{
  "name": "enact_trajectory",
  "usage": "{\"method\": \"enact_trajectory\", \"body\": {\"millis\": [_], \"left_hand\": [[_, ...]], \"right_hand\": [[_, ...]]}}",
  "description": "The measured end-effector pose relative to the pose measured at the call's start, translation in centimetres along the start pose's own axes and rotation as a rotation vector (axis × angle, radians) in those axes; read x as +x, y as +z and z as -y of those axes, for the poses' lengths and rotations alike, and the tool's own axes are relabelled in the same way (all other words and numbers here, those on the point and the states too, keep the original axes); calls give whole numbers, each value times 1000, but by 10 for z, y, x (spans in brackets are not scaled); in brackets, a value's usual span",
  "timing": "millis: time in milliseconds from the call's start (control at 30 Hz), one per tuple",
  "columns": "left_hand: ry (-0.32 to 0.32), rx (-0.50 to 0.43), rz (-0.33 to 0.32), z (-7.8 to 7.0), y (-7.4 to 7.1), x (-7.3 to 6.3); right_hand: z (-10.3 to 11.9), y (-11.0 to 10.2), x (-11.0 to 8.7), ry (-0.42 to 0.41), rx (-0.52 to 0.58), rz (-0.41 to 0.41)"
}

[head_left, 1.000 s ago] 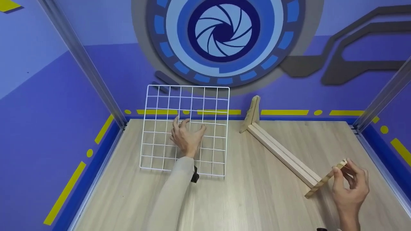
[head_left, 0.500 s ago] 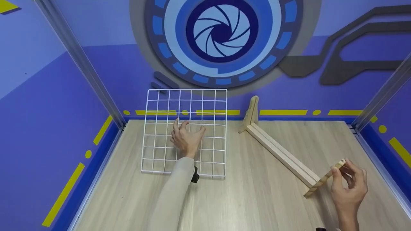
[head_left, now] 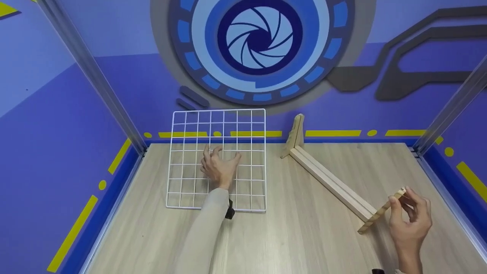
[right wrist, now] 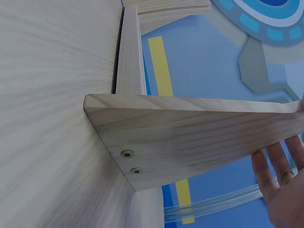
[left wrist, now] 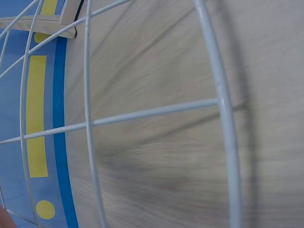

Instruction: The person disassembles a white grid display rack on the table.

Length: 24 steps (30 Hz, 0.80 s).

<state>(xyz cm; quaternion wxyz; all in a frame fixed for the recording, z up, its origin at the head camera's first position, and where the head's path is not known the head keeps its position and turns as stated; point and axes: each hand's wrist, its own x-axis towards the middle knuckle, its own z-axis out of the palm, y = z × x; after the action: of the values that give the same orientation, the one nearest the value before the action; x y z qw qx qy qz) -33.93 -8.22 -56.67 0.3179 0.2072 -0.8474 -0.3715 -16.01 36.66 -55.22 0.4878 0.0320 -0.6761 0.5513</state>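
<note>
In the head view my left hand [head_left: 218,167] grips a white wire grid panel [head_left: 251,179] near its middle, fingers and thumb bent at the wires. The panel stands up from the tabletop, its upper part overlapping the back wall. A wooden stand lies to the right: two long rails [head_left: 331,182] join a far end piece [head_left: 296,135] and a near end piece [head_left: 374,217]. My right hand [head_left: 411,220] pinches the raised tip of the near end piece between thumb and fingers. Two bolts [right wrist: 127,154] show on this end piece in the right wrist view.
The wooden tabletop [head_left: 296,239] is bounded by a blue back wall [head_left: 342,118] and side walls. Metal posts [head_left: 99,83] rise at the back corners. In the left wrist view the grid's shadow [left wrist: 251,156] falls on the tabletop.
The grid panel has sunk slightly in the head view and its lower edge has levelled, with my left hand still on it. My right hand keeps its hold. The whole view has shifted a little.
</note>
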Motion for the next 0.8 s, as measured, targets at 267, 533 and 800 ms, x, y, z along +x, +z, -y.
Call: {"method": "enact_trajectory", "body": {"millis": [267,533,800], "left_hand": [[21,24,32,0,1,-1],[17,17,36,0,4,2],[1,37,52,6,6,0]], "right_hand": [[-2,-1,0,-10,-3,0],[-2,-1,1,-8,-2,-9],[9,2,1,-24,-5,4]]}}
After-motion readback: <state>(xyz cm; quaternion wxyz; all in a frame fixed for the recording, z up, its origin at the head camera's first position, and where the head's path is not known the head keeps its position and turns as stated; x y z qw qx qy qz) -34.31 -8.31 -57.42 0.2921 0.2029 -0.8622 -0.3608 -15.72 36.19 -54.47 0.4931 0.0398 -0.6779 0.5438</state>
